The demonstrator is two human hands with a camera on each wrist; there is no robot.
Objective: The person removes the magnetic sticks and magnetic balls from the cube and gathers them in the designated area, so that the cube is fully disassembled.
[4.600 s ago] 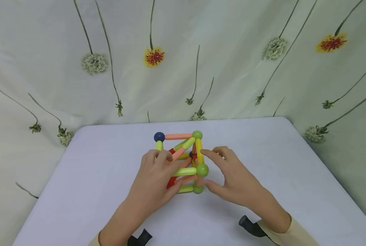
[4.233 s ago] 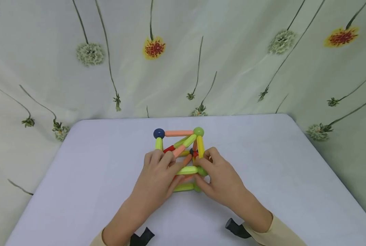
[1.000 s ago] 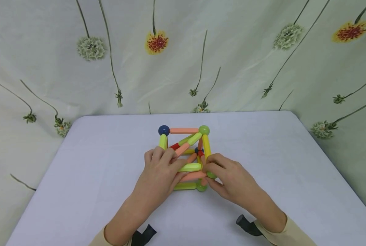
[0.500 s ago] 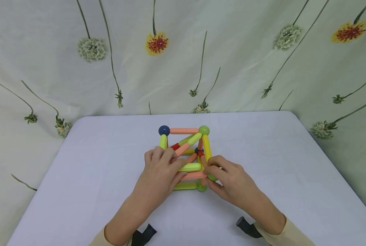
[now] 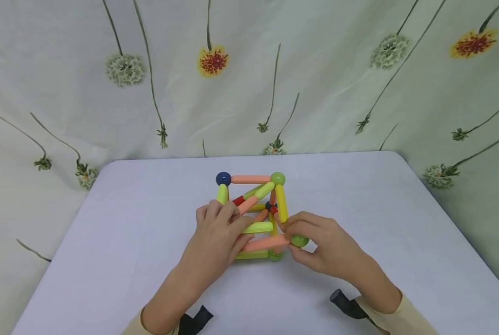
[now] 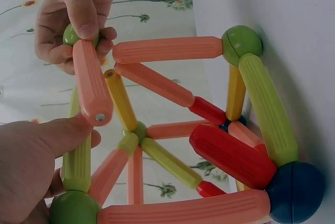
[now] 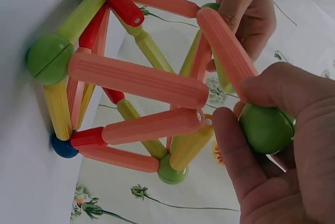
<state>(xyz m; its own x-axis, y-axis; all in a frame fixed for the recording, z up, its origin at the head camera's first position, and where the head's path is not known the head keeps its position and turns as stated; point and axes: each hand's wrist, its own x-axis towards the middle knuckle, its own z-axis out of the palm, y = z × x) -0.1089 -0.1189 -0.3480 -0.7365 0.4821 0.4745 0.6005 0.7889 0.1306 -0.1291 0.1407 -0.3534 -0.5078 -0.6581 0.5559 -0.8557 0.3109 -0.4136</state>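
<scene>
A cube-like frame of coloured magnetic sticks and balls stands mid-table. In the head view my left hand (image 5: 213,232) holds its near side, and the left wrist view shows thumb and fingers around a light green stick (image 6: 77,166). My right hand (image 5: 329,242) grips a green ball (image 7: 267,128) between thumb and fingers. An orange stick (image 5: 268,242) extends from that ball towards my left thumb; its far end shows bare in the left wrist view. The yellow stick (image 5: 281,204) ends free beside my right fingers. Two more orange sticks, including one (image 7: 138,80), end loose there.
A dark blue ball (image 5: 223,178) and a green ball (image 5: 278,178) form the frame's far top corners. The white tabletop (image 5: 128,242) stretches to both sides. Behind it hangs a flower-patterned cloth (image 5: 316,70). Black straps are on both wrists.
My right hand has shifted right with the green ball and the orange stick, away from the yellow and light green sticks the ball met seconds ago. My left hand keeps its place.
</scene>
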